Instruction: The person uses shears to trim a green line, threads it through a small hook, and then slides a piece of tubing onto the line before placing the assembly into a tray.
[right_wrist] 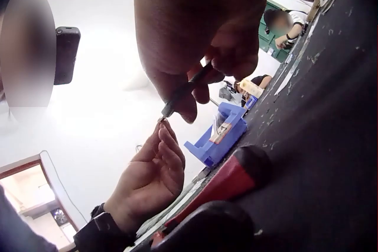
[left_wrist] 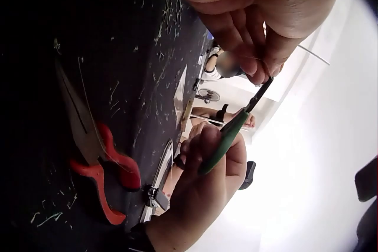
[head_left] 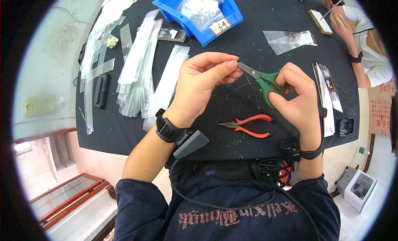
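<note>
Green scissors point(head_left: 263, 81): held between the hands above black cloth point(head_left: 207, 143); blade tips hard to make out at the left fingertips.
Right hand point(head_left: 297, 98): curled round the handles; loops seen edge-on in left wrist view.
Left hand point(head_left: 203, 81): tiny piece pinched, mostly hidden.
Blue bin point(head_left: 203, 38): cut off by head view; unseen in left wrist view.

I see a dark short-sleeved T-shirt point(head_left: 257, 230), reddish blackletter print point(head_left: 238, 216) across its chest, a thin black cable point(head_left: 224, 209) looping over it; a black strap point(head_left: 166, 127) with a boxy grey module point(head_left: 191, 144) circles the left wrist, a black band point(head_left: 311, 153) the right.
</note>
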The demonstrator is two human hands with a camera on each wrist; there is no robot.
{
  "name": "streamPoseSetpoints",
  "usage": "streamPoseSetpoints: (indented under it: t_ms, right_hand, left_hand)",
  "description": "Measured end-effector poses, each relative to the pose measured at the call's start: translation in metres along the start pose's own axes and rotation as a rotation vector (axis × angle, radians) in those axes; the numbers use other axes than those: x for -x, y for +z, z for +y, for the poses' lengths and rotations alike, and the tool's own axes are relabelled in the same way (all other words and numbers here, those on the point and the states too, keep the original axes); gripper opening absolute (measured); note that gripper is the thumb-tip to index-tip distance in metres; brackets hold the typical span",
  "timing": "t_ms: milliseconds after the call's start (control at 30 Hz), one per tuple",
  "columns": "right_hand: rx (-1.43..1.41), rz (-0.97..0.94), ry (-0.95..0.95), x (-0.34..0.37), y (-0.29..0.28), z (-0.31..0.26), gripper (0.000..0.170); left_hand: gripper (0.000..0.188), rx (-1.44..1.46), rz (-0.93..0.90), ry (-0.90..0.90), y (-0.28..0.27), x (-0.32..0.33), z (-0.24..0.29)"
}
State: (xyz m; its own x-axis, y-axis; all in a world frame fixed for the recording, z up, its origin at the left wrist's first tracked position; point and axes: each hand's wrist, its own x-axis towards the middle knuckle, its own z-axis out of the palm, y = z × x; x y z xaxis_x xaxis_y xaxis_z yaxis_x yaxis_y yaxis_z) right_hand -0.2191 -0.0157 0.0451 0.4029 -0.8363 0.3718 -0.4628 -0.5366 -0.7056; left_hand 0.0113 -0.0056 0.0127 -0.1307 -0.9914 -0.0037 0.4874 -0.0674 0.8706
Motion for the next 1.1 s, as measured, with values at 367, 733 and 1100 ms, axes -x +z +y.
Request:
streamPoseSetpoints:
  t_ms: [367,733,1100]
  right_hand:
    - [0.083,-0.038,0.038,0.0016,-0.0008,-0.0012,0.022]
    - [0.141,-0.042,0.018,0.0029,0.0005,-0.0024,0.023]
    - [0.102,-0.040,0.023,0.0024,0.0020,-0.0010,0.023]
  left_hand:
    - [0.015,-0.098,0.030,-0.006,0.0016,-0.0001,-0.0004]
    - [0.016,-0.139,0.026,-0.008,0.0012,0.0001,0.0013]
    - [0.015,-0.094,0.055,-0.078,0.0011,-0.0007,0.0017]
